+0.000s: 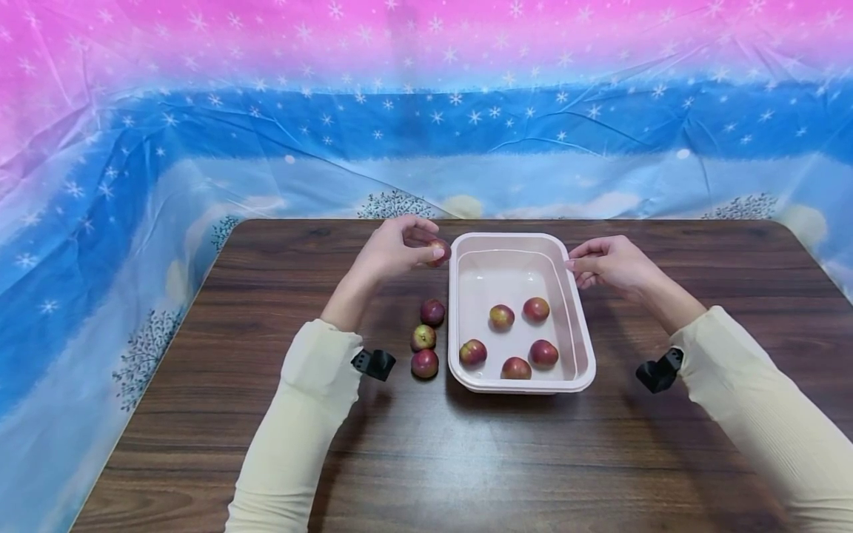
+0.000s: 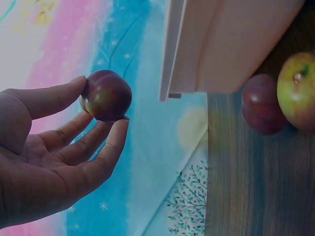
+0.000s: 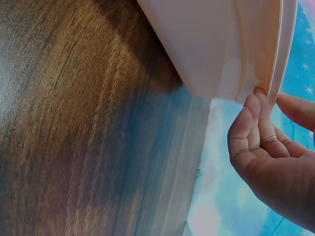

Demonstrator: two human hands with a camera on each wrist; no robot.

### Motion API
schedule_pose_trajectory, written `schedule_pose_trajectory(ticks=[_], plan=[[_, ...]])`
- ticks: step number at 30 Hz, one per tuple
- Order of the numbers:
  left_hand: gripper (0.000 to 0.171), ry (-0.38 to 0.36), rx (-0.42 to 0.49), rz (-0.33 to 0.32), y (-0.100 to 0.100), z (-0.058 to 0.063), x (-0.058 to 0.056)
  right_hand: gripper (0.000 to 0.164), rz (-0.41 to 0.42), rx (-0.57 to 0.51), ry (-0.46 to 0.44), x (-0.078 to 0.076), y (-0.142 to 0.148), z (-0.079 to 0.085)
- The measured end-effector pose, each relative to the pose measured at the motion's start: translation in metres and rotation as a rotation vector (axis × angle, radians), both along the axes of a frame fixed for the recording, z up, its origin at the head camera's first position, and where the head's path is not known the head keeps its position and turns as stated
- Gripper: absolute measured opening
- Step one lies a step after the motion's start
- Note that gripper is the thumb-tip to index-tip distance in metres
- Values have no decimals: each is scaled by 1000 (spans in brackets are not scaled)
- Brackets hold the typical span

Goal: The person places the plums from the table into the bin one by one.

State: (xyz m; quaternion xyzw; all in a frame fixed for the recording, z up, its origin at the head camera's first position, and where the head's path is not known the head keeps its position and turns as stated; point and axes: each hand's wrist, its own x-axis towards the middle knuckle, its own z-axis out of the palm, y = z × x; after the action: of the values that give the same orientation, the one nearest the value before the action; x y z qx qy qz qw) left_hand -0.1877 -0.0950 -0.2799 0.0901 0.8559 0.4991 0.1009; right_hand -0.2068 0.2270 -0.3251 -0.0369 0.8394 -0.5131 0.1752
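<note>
My left hand (image 1: 397,250) pinches a dark red plum (image 2: 107,95) between thumb and fingertips, held just off the left rim of a pale pink plastic basin (image 1: 456,296). On the opposite side, my right hand (image 1: 616,265) grips the basin's rim, thumb over the edge and fingers curled beneath it, as the right wrist view shows. Several red and yellowish plums, one of them a mottled plum (image 1: 501,317), lie spread over the basin's near half. Left of the basin, a dark plum (image 1: 432,312), a yellow-green plum (image 1: 423,337) and a red plum (image 1: 424,363) stand in a row.
Everything rests on a dark wood-grain table (image 1: 506,466). Behind it hangs a pink and blue snowflake cloth (image 1: 426,111), which also runs down the left side. Black wrist cameras, such as the left camera (image 1: 375,364), stick out from both sleeves.
</note>
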Motion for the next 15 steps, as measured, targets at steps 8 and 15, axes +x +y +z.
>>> schedule_pose_trajectory(ticks=[8, 15], plan=[[35, 50, -29, -35, 10, 1, 4, 40, 0, -8, -1, 0, 0, 0], [37, 60, -45, -57, 20, -1, 7, 39, 1, 2, 2, 0, 0, -1]])
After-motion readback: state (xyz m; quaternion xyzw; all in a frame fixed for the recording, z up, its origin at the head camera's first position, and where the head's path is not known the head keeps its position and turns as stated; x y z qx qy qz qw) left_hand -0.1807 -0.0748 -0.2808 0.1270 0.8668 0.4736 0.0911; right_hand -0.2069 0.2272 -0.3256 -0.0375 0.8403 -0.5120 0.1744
